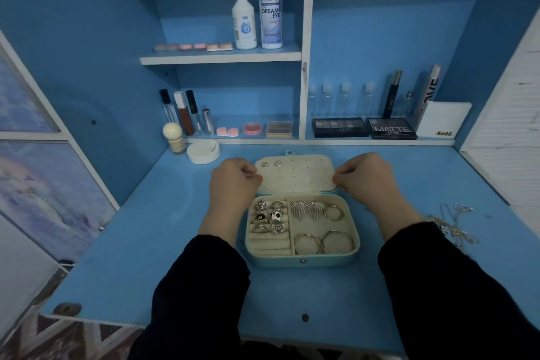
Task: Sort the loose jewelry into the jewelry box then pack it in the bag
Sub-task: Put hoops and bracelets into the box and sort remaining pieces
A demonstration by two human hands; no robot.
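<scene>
The left hand and right hand each pinch a side of the jewelry box lid between them; to close it, lower both sides evenly.

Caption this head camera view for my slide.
Left hand and right hand pinch the lid of the open jewelry box; rings and earrings sit inside, chains lie on the desk.

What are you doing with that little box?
A person is sorting jewelry into an open jewelry box on the blue desk. The left hand and right hand each grip a side edge of its lid, which carries two stud earrings. Rings sit in the left slots; heart earrings and hoops lie in the right compartments. A tangle of chains lies on the desk to the right, not packed yet.
</scene>
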